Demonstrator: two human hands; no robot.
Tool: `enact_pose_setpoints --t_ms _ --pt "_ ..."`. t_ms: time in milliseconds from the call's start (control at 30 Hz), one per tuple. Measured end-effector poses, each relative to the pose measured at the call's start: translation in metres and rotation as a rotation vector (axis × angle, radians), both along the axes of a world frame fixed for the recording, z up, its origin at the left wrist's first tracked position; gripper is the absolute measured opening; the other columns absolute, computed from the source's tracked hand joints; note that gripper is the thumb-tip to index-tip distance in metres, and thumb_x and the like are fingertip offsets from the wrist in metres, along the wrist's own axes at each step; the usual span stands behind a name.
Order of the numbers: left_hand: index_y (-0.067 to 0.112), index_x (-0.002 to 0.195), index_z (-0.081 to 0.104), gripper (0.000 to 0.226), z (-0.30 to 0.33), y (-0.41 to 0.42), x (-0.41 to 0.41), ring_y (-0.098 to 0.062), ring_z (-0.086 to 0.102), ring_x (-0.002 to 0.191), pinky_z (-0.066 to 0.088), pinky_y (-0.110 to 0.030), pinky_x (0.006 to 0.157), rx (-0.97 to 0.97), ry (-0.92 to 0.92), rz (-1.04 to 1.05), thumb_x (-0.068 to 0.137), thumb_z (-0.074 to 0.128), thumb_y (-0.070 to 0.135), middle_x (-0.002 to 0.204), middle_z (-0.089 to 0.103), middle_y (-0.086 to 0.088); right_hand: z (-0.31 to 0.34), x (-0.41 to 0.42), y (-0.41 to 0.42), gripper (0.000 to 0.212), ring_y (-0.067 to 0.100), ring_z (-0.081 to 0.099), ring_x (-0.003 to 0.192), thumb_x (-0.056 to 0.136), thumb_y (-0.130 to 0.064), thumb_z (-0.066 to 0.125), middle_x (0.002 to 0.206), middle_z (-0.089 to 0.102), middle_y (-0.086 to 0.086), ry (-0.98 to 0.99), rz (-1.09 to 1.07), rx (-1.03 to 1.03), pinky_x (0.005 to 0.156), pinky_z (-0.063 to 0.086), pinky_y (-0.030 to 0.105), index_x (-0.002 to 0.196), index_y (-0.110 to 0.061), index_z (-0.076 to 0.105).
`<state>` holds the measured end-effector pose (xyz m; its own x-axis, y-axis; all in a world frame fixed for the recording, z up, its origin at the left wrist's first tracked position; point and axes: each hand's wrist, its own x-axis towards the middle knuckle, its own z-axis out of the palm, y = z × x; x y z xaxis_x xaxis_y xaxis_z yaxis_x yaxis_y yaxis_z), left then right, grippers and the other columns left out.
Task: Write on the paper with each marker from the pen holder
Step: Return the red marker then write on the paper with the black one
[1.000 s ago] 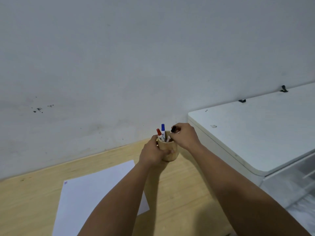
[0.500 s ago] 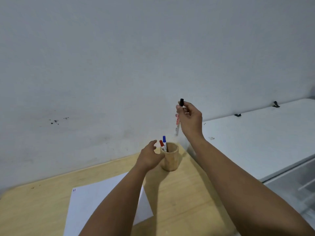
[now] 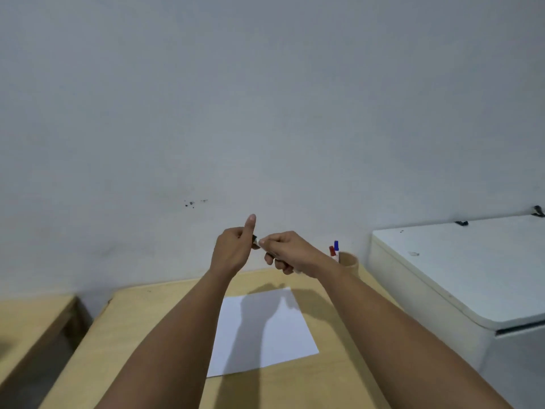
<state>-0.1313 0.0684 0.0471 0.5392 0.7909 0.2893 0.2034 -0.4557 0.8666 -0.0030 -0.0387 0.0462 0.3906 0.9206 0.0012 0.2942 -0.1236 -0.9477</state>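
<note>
Both hands meet above the paper [image 3: 262,329]: right hand [image 3: 290,255] grips a black-capped marker [image 3: 256,241], left hand [image 3: 234,250] closed on its cap, thumb up; pen holder [image 3: 349,262] at the desk's [image 3: 141,335] far right corner.

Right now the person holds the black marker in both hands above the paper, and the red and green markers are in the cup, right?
Nearly. The head view shows red and blue markers in the cup, not green. Both hands, left and right, do hold the black marker above the paper.
</note>
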Motion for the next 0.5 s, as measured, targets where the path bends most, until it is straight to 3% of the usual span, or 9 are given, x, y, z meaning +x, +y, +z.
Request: enact_pose_setpoints --t_ms 100,200,267,300,400,500 --pt "0.012 0.054 0.052 0.065 -0.008 0.023 -0.037 -0.007 0.058 0.054 0.036 -0.031 0.055 0.068 0.072 0.037 0.106 0.039 0.050 0.049 0.057 0.006 -0.005 -0.032 0.026 0.038 0.010 0.041 0.050 0.105 -0.041 0.062 0.069 0.056 -0.002 -0.041 0.101 -0.017 0.050 0.029 0.024 0.118 -0.010 0.079" --pt "0.015 0.052 0.041 0.062 -0.017 0.047 -0.067 -0.025 0.045 0.058 0.029 -0.034 0.052 0.167 0.235 0.121 0.108 0.035 0.041 0.051 0.044 0.001 -0.016 -0.058 0.047 0.036 0.017 0.037 0.055 0.106 -0.040 0.062 0.065 0.047 0.001 -0.281 0.127 0.038 0.057 0.032 0.028 0.096 -0.011 0.080" --pt "0.012 0.054 0.039 0.061 -0.027 0.061 -0.080 -0.028 0.045 0.062 0.030 -0.035 0.053 0.200 0.287 0.169 0.108 0.034 0.039 0.054 0.045 -0.004 -0.027 -0.073 0.060 0.045 0.020 0.031 0.060 0.107 -0.039 0.060 0.064 0.037 0.003 -0.422 0.171 0.090 0.062 0.027 0.032 0.068 -0.017 0.062" --pt "0.012 0.054 0.043 0.061 -0.033 0.069 -0.086 -0.030 0.047 0.064 0.032 -0.036 0.056 0.191 0.278 0.209 0.109 0.033 0.038 0.057 0.049 -0.005 -0.032 -0.076 0.064 0.047 0.018 0.030 0.060 0.107 -0.038 0.059 0.064 0.035 0.002 -0.486 0.181 0.098 0.061 0.026 0.032 0.064 -0.021 0.053" --pt "0.002 0.062 0.055 0.063 -0.049 0.107 -0.122 -0.034 0.053 0.071 0.036 -0.036 0.067 0.147 0.250 0.419 0.109 0.031 0.036 0.064 0.057 -0.012 -0.048 -0.057 0.065 0.036 0.010 0.035 0.053 0.108 -0.035 0.058 0.057 0.041 -0.009 -0.598 0.128 0.060 0.058 0.029 0.028 0.074 -0.024 0.062" --pt "0.003 0.071 0.059 0.063 -0.072 0.137 -0.158 -0.034 0.055 0.069 0.036 -0.037 0.064 0.220 0.374 0.488 0.107 0.029 0.045 0.068 0.060 -0.011 -0.062 -0.020 0.059 0.012 0.002 0.048 0.049 0.110 -0.026 0.057 0.069 0.064 -0.006 -0.409 -0.059 0.053 0.059 0.040 0.027 0.106 -0.022 0.068"
